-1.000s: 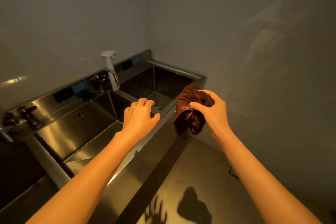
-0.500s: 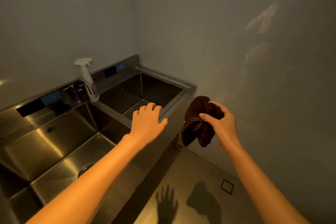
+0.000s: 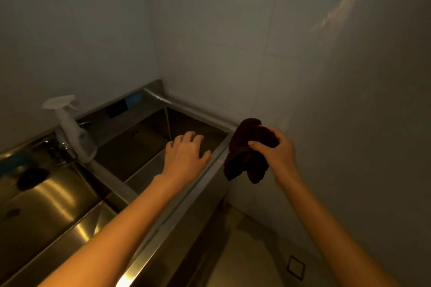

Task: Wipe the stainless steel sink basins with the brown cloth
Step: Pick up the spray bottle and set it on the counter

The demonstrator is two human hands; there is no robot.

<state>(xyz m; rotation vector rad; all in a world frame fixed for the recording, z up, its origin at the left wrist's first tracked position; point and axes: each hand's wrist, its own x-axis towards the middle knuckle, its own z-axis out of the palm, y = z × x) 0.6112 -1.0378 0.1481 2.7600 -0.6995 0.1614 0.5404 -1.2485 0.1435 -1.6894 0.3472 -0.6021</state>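
Note:
A stainless steel sink unit runs along the left wall. Its far basin (image 3: 140, 147) sits in the room's corner and its near basin (image 3: 46, 212) lies at lower left. My right hand (image 3: 277, 151) grips the bunched brown cloth (image 3: 247, 154), which hangs in the air just right of the sink's front corner, outside the basins. My left hand (image 3: 186, 156) hovers palm down over the far basin's front rim (image 3: 217, 154), fingers slightly spread, holding nothing.
A white spray bottle (image 3: 72, 130) stands on the divider between the basins, beside a faucet (image 3: 56, 147). A dark drain stopper (image 3: 32, 177) lies on the back ledge. Grey walls close the corner. The floor at lower right has a small square drain (image 3: 295, 267).
The view has swung toward the corner basin. Both hands have moved forward together, the left one over the far basin's front rim, the right one still holding the cloth beside the sink.

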